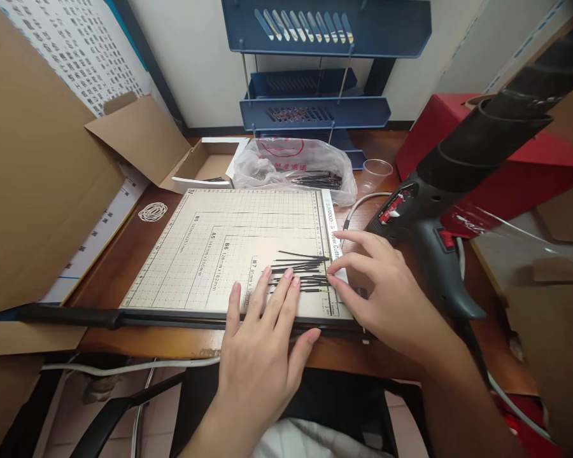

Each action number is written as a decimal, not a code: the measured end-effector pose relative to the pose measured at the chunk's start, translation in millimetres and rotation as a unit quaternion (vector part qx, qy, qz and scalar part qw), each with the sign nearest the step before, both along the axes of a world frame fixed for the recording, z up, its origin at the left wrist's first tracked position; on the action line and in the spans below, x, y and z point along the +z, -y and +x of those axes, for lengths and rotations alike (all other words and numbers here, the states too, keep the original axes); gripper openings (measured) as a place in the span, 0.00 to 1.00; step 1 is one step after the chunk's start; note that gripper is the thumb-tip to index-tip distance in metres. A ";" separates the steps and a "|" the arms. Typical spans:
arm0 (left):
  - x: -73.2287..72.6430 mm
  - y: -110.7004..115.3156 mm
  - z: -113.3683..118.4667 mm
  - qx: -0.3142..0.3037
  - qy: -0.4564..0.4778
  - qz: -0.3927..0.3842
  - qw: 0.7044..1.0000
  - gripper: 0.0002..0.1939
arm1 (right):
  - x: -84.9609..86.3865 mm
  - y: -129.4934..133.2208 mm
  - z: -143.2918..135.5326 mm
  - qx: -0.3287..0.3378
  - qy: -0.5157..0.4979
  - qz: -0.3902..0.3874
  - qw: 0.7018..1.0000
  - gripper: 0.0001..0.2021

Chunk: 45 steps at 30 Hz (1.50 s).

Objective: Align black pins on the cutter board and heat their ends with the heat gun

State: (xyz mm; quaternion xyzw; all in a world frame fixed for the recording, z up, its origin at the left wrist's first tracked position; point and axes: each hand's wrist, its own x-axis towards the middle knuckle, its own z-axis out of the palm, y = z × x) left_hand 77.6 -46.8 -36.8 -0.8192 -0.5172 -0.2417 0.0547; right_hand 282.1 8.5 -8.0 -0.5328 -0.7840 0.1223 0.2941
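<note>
Several short black wires (300, 266) lie roughly side by side on the right part of a cream paper cutter board (181, 267) printed with size lines. My left hand (262, 343) lies flat with its fingers apart, the fingertips resting on the left ends of the wires. At their right ends, by the white ruler strip, my right hand (377, 286) has thumb and index finger pinched together at a wire's end. The cutter's black blade arm (71, 315) runs down along the board's near edge, its handle to the left.
A plastic bag (253, 166) with more black pieces and an open cardboard box (210, 159) stand behind the board. A clear cup (376, 173) is beside the bag. A heat gun (439, 248) leans in at right, near a red box (506, 152). White bands (153, 212) lie left.
</note>
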 end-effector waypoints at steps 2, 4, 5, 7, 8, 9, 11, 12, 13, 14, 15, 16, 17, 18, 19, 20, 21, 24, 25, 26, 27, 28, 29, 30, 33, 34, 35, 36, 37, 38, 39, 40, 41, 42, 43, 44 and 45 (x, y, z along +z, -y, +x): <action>0.2 -0.7 2.2 -0.010 -0.003 -0.002 1.000 0.26 | 1.0 3.1 2.0 0.005 0.006 -0.017 1.000 0.04; 0.7 -1.8 4.2 -0.019 -0.007 -0.003 1.000 0.26 | 0.5 4.8 2.0 0.008 0.011 -0.029 0.999 0.04; 1.0 -2.4 5.1 -0.022 -0.009 -0.004 1.000 0.26 | 0.1 5.3 1.5 0.007 0.011 -0.031 0.999 0.05; 1.7 -3.6 6.6 -0.024 -0.011 -0.003 1.000 0.26 | -0.9 6.0 0.2 0.005 0.008 -0.029 1.000 0.05; 1.9 -4.2 7.2 -0.025 -0.012 -0.003 1.000 0.26 | -1.5 6.4 -0.4 0.003 0.004 -0.027 1.000 0.05; 2.1 -4.9 7.8 -0.027 -0.013 -0.002 1.000 0.26 | -2.2 7.0 -0.8 -0.001 -0.001 -0.024 1.000 0.06; 2.0 -6.2 8.9 -0.033 -0.013 -0.001 0.999 0.26 | -4.0 8.3 -0.9 -0.013 -0.018 -0.021 1.000 0.06; 1.8 -6.9 9.5 -0.036 -0.013 -0.002 0.999 0.26 | -5.2 9.1 -0.7 -0.020 -0.029 -0.020 0.999 0.07; 1.4 -7.7 10.0 -0.041 -0.012 -0.002 0.999 0.26 | -6.4 9.9 -0.3 -0.028 -0.040 -0.017 0.999 0.07; 1.0 -8.4 10.3 -0.045 -0.012 -0.003 0.999 0.26 | -7.5 10.6 0.1 -0.034 -0.049 -0.014 0.998 0.07; 0.5 -9.1 10.5 -0.048 -0.011 -0.003 0.999 0.25 | -8.5 11.3 0.5 -0.039 -0.056 -0.011 0.998 0.07; 0.0 -9.6 10.5 -0.051 -0.012 -0.003 0.999 0.25 | -9.3 11.9 0.8 -0.042 -0.060 -0.007 0.997 0.06; -0.5 -10.1 10.4 -0.051 -0.013 -0.004 0.999 0.26 | -9.8 12.4 1.0 -0.045 -0.063 -0.004 0.997 0.06; -0.9 -10.3 10.1 -0.050 -0.015 -0.005 0.999 0.26 | -10.2 12.6 0.9 -0.048 -0.065 -0.002 0.997 0.05; -1.2 -10.5 9.7 -0.048 -0.017 -0.007 0.999 0.26 | -10.5 12.6 0.7 -0.050 -0.065 -0.003 0.997 0.05; -1.5 -10.5 9.2 -0.045 -0.020 -0.009 0.999 0.26 | -10.7 12.3 0.1 -0.051 -0.062 -0.005 0.997 0.05; -1.6 -10.5 8.7 -0.043 -0.023 -0.010 0.999 0.26 | -10.9 11.8 -0.7 -0.051 -0.058 -0.007 0.997 0.05; -1.2 -10.3 6.9 -0.047 -0.030 -0.009 0.998 0.26 | -11.7 9.2 -4.2 -0.043 -0.028 -0.005 0.999 0.07; -0.8 -10.3 6.3 -0.050 -0.033 -0.009 0.998 0.26 | -12.1 8.4 -5.4 -0.044 -0.019 0.001 0.999 0.07; -0.3 -10.3 6.0 -0.054 -0.035 -0.010 0.998 0.26 | -12.4 7.6 -6.5 -0.048 -0.011 0.007 0.999 0.07; 0.3 -10.5 6.1 -0.056 -0.038 -0.011 0.998 0.25 | -12.6 7.1 -7.4 -0.052 -0.008 0.016 0.998 0.07; 0.8 -10.6 6.5 -0.056 -0.040 -0.012 0.998 0.25 | -12.8 6.9 -7.9 -0.056 -0.007 0.022 0.998 0.07; 1.4 -10.9 7.5 -0.056 -0.042 -0.015 0.997 0.25 | -12.9 7.0 -8.1 -0.058 -0.012 0.027 0.998 0.07; 1.8 -11.2 9.0 -0.056 -0.043 -0.016 0.997 0.26 | -12.8 7.3 -8.0 -0.057 -0.020 0.027 0.998 0.07; 2.6 -12.7 15.5 -0.056 -0.048 -0.026 0.997 0.27 | -12.9 9.8 -6.2 -0.046 -0.056 0.022 0.997 0.07; 2.7 -13.3 17.7 -0.057 -0.049 -0.030 0.997 0.27 | -13.1 10.8 -5.3 -0.045 -0.068 0.023 0.996 0.07; 2.9 -13.9 19.7 -0.057 -0.050 -0.034 0.997 0.28 | -13.5 11.9 -4.5 -0.045 -0.076 0.025 0.996 0.06; 3.1 -14.4 21.2 -0.058 -0.051 -0.039 0.996 0.28 | -14.1 13.0 -3.8 -0.046 -0.082 0.026 0.995 0.06; 3.3 -14.8 22.2 -0.058 -0.052 -0.042 0.996 0.28 | -14.9 14.0 -3.2 -0.048 -0.086 0.026 0.995 0.05; 3.5 -15.1 22.7 -0.056 -0.051 -0.043 0.996 0.29 | -15.9 14.9 -3.0 -0.049 -0.089 0.022 0.995 0.05; 3.7 -15.2 22.6 -0.048 -0.048 -0.040 0.997 0.30 | -16.9 15.6 -3.0 -0.050 -0.092 0.017 0.994 0.05; 3.8 -15.0 22.1 -0.032 -0.043 -0.034 0.998 0.32 | -18.0 16.2 -3.3 -0.052 -0.093 0.011 0.994 0.05; 3.7 -14.6 21.3 -0.013 -0.038 -0.028 0.999 0.33 | -19.1 16.6 -4.0 -0.053 -0.093 0.004 0.994 0.06; 3.5 -13.9 20.3 0.005 -0.034 -0.020 0.999 0.33 | -20.3 16.9 -5.0 -0.055 -0.093 -0.001 0.994 0.06; 3.2 -12.9 19.3 0.018 -0.032 -0.015 0.999 0.33 | -21.4 16.9 -6.4 -0.055 -0.092 -0.006 0.994 0.06; 2.6 -11.9 18.3 0.023 -0.031 -0.011 0.999 0.31 | -22.7 16.8 -8.0 -0.054 -0.092 -0.009 0.994 0.06; 2.0 -10.8 17.6 0.020 -0.031 -0.011 0.999 0.30 | -24.1 16.7 -9.9 -0.053 -0.092 -0.010 0.994 0.05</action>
